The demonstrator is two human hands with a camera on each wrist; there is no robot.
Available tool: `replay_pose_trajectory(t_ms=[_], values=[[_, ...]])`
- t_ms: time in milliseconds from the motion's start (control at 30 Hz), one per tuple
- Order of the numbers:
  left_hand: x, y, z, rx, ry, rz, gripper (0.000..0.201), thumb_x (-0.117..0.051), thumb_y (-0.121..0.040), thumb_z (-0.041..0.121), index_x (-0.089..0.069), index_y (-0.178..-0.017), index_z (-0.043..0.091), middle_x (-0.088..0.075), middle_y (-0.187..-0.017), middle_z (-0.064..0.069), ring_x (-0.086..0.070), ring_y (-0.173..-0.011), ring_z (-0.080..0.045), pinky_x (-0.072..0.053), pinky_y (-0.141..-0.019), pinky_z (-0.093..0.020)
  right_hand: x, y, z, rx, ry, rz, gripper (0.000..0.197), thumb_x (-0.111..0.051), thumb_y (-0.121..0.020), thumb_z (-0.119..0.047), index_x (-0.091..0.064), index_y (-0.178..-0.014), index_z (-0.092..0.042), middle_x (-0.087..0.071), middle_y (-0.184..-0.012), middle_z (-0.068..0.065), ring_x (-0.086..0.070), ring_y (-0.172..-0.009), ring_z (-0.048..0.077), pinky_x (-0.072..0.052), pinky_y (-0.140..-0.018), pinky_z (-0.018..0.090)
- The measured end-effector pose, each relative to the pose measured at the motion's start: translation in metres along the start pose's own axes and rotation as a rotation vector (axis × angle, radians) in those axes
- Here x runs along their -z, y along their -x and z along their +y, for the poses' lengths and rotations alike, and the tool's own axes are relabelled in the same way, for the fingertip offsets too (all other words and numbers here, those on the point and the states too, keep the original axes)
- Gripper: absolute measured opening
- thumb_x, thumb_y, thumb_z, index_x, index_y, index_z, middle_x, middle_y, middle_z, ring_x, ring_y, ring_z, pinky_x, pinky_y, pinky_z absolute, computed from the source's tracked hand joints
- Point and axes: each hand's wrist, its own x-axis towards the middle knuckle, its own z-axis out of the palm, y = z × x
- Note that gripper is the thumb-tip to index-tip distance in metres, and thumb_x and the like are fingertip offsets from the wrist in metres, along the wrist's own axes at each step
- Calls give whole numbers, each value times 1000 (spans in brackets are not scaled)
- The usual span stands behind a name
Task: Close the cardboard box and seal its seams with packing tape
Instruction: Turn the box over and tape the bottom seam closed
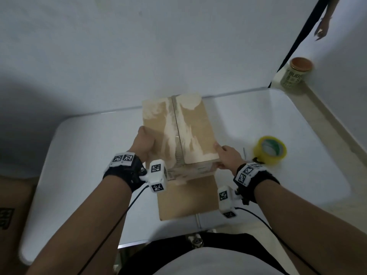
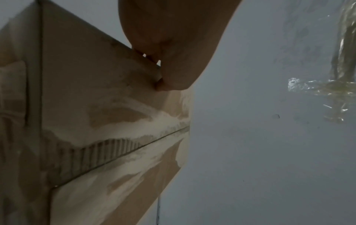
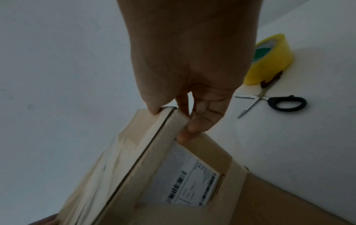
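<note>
Both hands, left (image 1: pixel 143 143) & right (image 1: pixel 228 155), grip cardboard box (image 1: pixel 190 124) by opposite edges; tape roll (image 1: pixel 270 149) just beside on rt.

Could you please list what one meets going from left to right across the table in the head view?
Left hand → box → right hand → tape roll → jar, off beyond the table's corner.
</note>
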Motion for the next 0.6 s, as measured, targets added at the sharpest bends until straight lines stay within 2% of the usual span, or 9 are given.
replay_pose_trajectory(t_ms=[67, 133, 200, 267, 333, 433, 467, 533, 600], values=[[0, -4, 2, 0, -23, 29, 50, -39, -86, 10, -33, -136, 8, -55, -128, -17, -57, -109, -37, -52, -91, -52, -3, -2, -1, 27, 1, -8, 66, -38, -89, -68, -61, -94, -6, -67, -86, 10, -68, -75, 28, -58, -80, 43], [0, -8, 6, 15, -29, 73, 49, -38, -91, 9, -32, -139, 6, -52, -132, -18, -54, -116, -38, -47, -98, -52, -6, -2, -2, 39, 12, -22, 79, -32, -83, -77, -64, -95, -6, -70, -90, 11, -69, -80, 30, -57, -79, 43], [-2, -5, 16, -7, -9, 101, 47, -40, -93, 13, -34, -138, 4, -51, -131, -12, -53, -117, -33, -46, -100, -46, -3, -3, 2, -1, -49, -3, 69, -30, -93, -66, -65, -94, -7, -68, -86, 9, -68, -68, 23, -56, -63, 31], [-7, -7, 26, -96, 5, 149, 54, -48, -85, 26, -39, -134, 6, -50, -132, -9, -53, -118, -29, -46, -100, -45, 6, -8, 12, -54, -160, 29, 57, -32, -100, -51, -64, -102, -4, -66, -88, 11, -66, -63, 24, -55, -58, 28], [-15, -5, 42, -213, -39, 154, 54, -50, -89, 28, -39, -138, 8, -42, -141, -11, -48, -126, -28, -44, -103, -48, 23, -19, 27, -95, -188, 89, 46, -38, -101, -37, -59, -114, 2, -65, -96, 16, -66, -74, 29, -58, -69, 36], [-35, 7, 72, -368, -93, 44, 46, -46, -92, 4, -45, -137, 13, -32, -150, -8, -37, -136, -24, -39, -108, -40, 53, -38, 47, -142, 19, 212, 34, -43, -98, -21, -54, -124, 0, -62, -114, 19, -61, -104, 36, -51, -93, 44], [-42, 7, 79, -388, -88, 4, 46, -46, -91, 2, -48, -135, 13, -33, -150, -7, -39, -132, -20, -41, -103, -32, 61, -42, 52, -148, 130, 243, 34, -44, -98, -18, -51, -127, -1, -58, -123, 19, -57, -112, 36, -47, -97, 43], [-56, 9, 94, -379, -74, -84, 42, -45, -92, 1, -53, -132, 14, -41, -144, -5, -49, -110, -11, -42, -77, -16, 74, -52, 59, -130, 265, 308, 39, -46, -96, -16, -44, -133, -4, -47, -134, 21, -49, -119, 37, -42, -99, 41], [-64, 8, 105, -350, -59, -141, 40, -44, -93, 2, -57, -128, 15, -50, -133, -2, -50, -85, 0, -37, -64, -13, 82, -60, 64, -109, 351, 387, 48, -50, -93, -16, -38, -139, -11, -39, -138, 22, -45, -121, 38, -38, -100, 43]])
